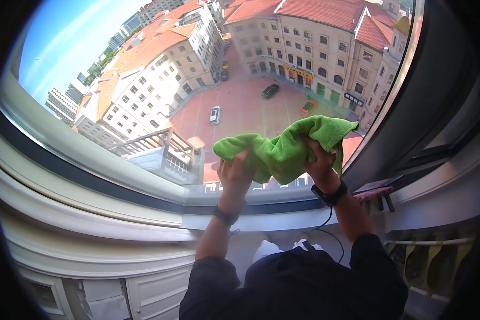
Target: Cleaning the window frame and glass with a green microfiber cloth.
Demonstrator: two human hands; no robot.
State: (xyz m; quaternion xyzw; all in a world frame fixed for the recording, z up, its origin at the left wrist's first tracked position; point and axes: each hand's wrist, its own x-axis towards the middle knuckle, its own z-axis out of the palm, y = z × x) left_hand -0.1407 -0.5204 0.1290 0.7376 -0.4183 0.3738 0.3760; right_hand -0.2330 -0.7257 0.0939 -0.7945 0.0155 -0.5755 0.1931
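Note:
A green microfibre cloth (282, 154), bunched and folded, stretches between my two hands in front of a large window pane (240, 116). My left hand (237, 170) grips its left part, with the thumb on the near side and the fingertips partly hidden. Around the right part of the cloth my right hand (319, 162) is closed, and a corner sticks out beyond it to the upper right. Whether the cloth touches the glass cannot be told. Each wrist wears a black band, and a thin black cable hangs from the right one.
The window frame (144, 188) curves along the left and below the glass, above a pale sill (264, 222). White panelled cabinets (160, 294) stand at lower left. A dark frame edge, a small stool with a red patterned top (374, 193) and a rack (428, 242) are at right.

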